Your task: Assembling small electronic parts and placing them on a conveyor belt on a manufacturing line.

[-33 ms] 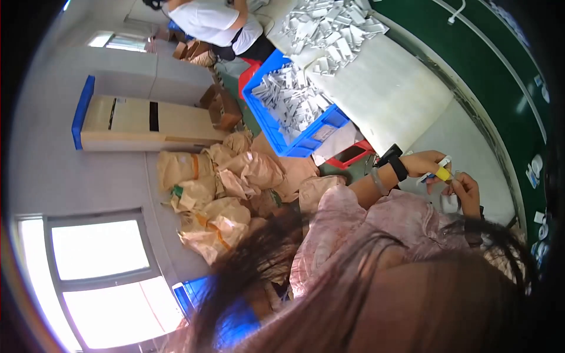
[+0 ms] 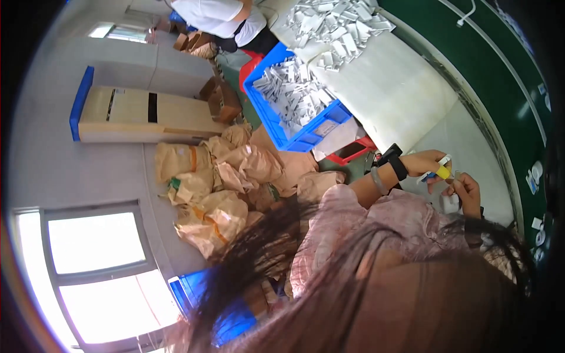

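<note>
Barely moved since the earlier frame, though the view shifts slightly, the left hand grasps a small white piece beside a yellow one at the pale table. The right hand bends inward, fingertips close by, grip unclear. A blue crate bears an unreadable label.
</note>
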A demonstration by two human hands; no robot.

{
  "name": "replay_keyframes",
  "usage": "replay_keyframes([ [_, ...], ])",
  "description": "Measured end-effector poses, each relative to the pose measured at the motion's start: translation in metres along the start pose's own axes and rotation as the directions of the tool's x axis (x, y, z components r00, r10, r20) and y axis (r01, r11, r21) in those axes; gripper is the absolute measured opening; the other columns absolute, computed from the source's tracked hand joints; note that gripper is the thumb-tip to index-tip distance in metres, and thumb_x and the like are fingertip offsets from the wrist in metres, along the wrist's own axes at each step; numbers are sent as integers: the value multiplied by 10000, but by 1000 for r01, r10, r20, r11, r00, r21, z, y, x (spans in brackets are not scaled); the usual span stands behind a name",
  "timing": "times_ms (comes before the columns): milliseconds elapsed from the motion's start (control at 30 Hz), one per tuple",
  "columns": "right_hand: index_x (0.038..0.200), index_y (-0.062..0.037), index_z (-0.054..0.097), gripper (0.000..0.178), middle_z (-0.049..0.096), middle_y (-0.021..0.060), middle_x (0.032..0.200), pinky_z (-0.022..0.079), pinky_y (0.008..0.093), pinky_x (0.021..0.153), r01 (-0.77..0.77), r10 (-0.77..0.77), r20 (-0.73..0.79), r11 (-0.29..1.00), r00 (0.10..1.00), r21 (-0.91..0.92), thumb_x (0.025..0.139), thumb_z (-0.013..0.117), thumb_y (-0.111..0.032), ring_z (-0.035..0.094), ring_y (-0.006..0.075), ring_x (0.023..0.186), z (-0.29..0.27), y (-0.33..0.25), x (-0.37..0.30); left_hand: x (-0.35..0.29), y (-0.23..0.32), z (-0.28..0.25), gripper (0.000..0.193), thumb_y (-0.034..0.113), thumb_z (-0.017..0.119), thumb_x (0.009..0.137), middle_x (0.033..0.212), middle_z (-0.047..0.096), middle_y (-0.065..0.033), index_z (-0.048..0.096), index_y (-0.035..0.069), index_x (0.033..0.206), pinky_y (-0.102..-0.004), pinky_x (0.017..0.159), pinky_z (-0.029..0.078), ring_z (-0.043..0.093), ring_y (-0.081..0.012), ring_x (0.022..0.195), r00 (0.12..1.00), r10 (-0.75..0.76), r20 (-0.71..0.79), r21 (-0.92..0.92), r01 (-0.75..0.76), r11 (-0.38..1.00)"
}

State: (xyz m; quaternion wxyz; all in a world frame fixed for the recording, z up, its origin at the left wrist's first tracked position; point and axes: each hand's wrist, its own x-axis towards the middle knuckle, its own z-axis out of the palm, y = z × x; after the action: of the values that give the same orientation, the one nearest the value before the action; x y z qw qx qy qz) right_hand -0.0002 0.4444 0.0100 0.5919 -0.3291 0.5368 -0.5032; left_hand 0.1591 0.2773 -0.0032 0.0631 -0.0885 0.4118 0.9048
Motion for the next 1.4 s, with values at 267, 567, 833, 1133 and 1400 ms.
replay_keyframes([
  [267, 937, 34, 564, 290, 662, 78, 772, 478, 254, 704, -196, 202, 213, 979, 956, -49, 977, 456, -232, 626, 135, 689, 10, 1, 28, -47, -15, -16, 294, 284, 594, 907, 731, 577, -31, 501, 22, 1001, -234, 505, 414, 462, -67, 540, 970, 161, -179, 333, -95, 938],
  [567, 814, -29, 526, 101, 566, 8, 628, 431, 209, 527, -270, 335, 149, 901, 930, -340, 844, 621, -11, 584, 92, 582, 43, -12, 43, -58, -17, -37, 345, 321, 581, 899, 699, 605, -67, 584, -20, 953, -275, 508, 502, 601, -129, 574, 930, 274, -244, 443, -145, 885],
  [833, 821, -33, 512, 126, 545, -4, 658, 379, 203, 493, -54, -322, -412, 729, 853, -682, 854, 634, -27, 460, 51, 522, 55, -27, 38, -26, 19, -29, 216, 185, 459, 913, 715, 605, -90, 493, -15, 987, -293, 427, 481, 591, -160, 514, 949, 211, -236, 472, -78, 878],
  [1133, 862, 0, 598, 82, 573, 37, 735, 409, 226, 572, 63, -705, -545, 635, 453, -770, 824, 670, -11, 501, 90, 635, 74, -47, 24, 19, 59, -15, 165, 180, 425, 943, 727, 564, -70, 501, 49, 1008, -279, 382, 455, 538, -133, 509, 996, 37, -79, 190, -21, 982],
  [1400, 952, -22, 604, 146, 613, 98, 870, 456, 283, 655, 108, -758, -618, 646, 208, -755, 819, 646, 23, 579, 201, 721, 96, -59, 6, 33, 75, 17, 271, 144, 473, 928, 781, 551, -80, 431, 19, 1166, -264, 418, 469, 542, -139, 567, 989, 0, 145, 171, -25, 985],
])
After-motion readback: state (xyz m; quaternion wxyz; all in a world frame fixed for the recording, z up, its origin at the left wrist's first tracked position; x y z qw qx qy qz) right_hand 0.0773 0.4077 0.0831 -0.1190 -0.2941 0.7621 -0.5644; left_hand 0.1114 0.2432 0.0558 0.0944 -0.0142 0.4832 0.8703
